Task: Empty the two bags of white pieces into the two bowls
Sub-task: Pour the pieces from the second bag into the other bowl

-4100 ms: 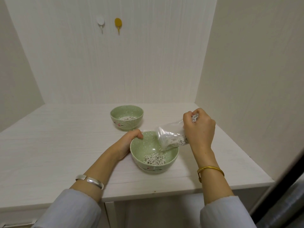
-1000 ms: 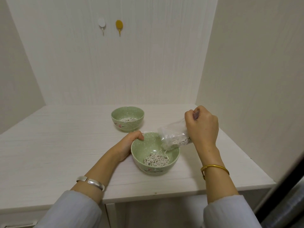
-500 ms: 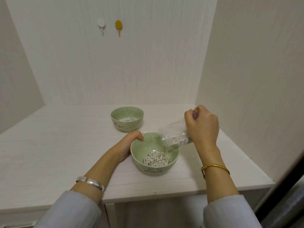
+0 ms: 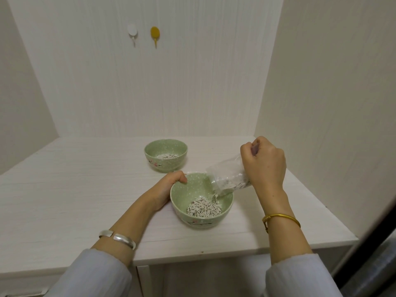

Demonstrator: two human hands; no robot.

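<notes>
— Which step am I in?

— Second pour, by my read. My right hand (image 4: pixel 264 162) has its fingers curled tight round the closed end of the clear, crinkled plastic bag (image 4: pixel 225 176), tilted mouth-down over the right rim of the near pale-green ceramic bowl (image 4: pixel 186 195). My left hand (image 4: pixel 169 189) clasps that bowl's left rim, thumb hooked over the edge, fingers wrapped on the outer wall. The far matching green bowl (image 4: pixel 166 155) sits well apart on the white wooden tabletop (image 4: pixel 75 189) with its own layer of pieces.

— And the load?

— Short white stick-like pieces (image 4: pixel 203 207), a few darker bits among them, heaped in the bowl's bottom; a thin trickle falls from the bag's mouth. A good clump remains inside.

— Next move?

— I judge a steeper tilt and a shake, mouth kept inside the rim against spills.
</notes>
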